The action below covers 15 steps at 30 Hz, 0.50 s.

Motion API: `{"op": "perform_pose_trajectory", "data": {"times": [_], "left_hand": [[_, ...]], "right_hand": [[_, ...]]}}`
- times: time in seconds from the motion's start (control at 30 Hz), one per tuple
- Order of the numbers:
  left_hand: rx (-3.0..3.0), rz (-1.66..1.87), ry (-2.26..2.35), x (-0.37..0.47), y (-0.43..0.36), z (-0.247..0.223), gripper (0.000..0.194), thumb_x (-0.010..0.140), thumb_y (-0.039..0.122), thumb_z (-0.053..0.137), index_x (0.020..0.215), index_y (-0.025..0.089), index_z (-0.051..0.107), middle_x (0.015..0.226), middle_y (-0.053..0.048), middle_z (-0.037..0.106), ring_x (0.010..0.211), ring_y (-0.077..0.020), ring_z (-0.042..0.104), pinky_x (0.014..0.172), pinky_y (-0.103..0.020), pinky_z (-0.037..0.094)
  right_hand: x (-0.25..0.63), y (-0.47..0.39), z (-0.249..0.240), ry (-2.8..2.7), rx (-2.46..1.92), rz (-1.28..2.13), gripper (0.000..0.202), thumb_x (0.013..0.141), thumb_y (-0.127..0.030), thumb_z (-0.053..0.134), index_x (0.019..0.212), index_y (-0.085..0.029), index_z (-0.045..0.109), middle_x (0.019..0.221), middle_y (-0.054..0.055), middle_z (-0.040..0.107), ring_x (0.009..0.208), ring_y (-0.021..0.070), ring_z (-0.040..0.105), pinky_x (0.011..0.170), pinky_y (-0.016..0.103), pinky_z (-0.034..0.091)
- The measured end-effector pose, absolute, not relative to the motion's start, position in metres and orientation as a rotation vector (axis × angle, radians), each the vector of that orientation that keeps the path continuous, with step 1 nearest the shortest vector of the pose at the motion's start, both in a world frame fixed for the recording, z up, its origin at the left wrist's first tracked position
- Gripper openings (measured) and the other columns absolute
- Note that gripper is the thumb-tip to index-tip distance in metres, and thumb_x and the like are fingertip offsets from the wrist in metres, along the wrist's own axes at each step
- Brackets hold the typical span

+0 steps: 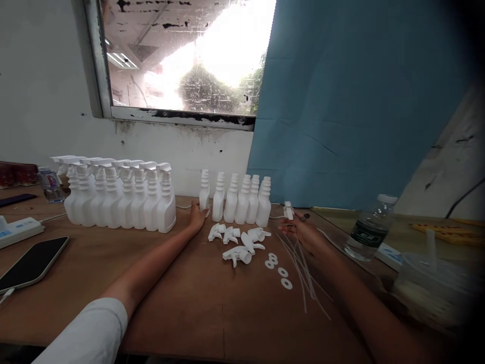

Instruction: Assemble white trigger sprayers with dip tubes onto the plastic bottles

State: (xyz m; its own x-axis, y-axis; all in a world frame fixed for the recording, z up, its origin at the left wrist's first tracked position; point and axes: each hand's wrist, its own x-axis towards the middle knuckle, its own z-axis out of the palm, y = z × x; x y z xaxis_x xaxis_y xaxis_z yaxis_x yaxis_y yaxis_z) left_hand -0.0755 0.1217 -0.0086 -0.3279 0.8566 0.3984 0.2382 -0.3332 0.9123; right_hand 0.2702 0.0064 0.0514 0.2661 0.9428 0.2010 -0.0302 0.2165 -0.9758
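My left hand (pixel 197 217) is closed around the lower part of a white spray bottle (pixel 204 188) without a spray head. To its right stand several more open-necked white bottles (pixel 242 202). My right hand (pixel 299 230) holds up a white trigger spray head (pixel 288 210) by its fingers, right of those bottles. Several loose trigger spray heads (pixel 237 255) lie on the brown table (pixel 182 303) between my arms. Beside them are several flat white ring washers (pixel 282 272) and a loose bunch of thin clear tubes (pixel 303 268), close to my right hand.
White bottles with spray heads (pixel 121 197) stand in rows at the left. A phone (pixel 32 263), a power strip (pixel 20 231) and a water bottle (pixel 51 184) lie further left. On the right are a labelled water bottle (pixel 369 230) and a plastic cup (pixel 432 288). A wall is behind.
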Motion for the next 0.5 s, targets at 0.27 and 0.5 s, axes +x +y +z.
{"op": "perform_pose_trajectory", "data": {"times": [0.27, 0.5], "left_hand": [[1.466, 1.637, 1.27, -0.07, 0.128, -0.012, 0.047, 0.067, 0.012, 0.077, 0.1, 0.017, 0.044, 0.097, -0.007, 0.063, 0.095, -0.0201, 0.063, 0.091, -0.039, 0.047], [1.443, 1.82, 1.307, -0.071, 0.112, -0.005, 0.039, 0.072, 0.01, 0.068, 0.1, 0.019, 0.042, 0.112, -0.01, 0.051, 0.1, -0.0197, 0.056, 0.094, -0.04, 0.043]], "right_hand": [[0.279, 0.024, 0.043, -1.062, -1.246, 0.61, 0.043, 0.075, -0.047, 0.066, 0.109, -0.021, 0.062, 0.101, 0.009, 0.069, 0.086, 0.0235, 0.07, 0.066, 0.029, 0.054], [0.272, 0.018, 0.046, -1.179, -1.138, 0.446, 0.057, 0.066, -0.064, 0.068, 0.1, -0.018, 0.065, 0.088, 0.008, 0.07, 0.085, 0.0268, 0.07, 0.072, 0.035, 0.055]]}}
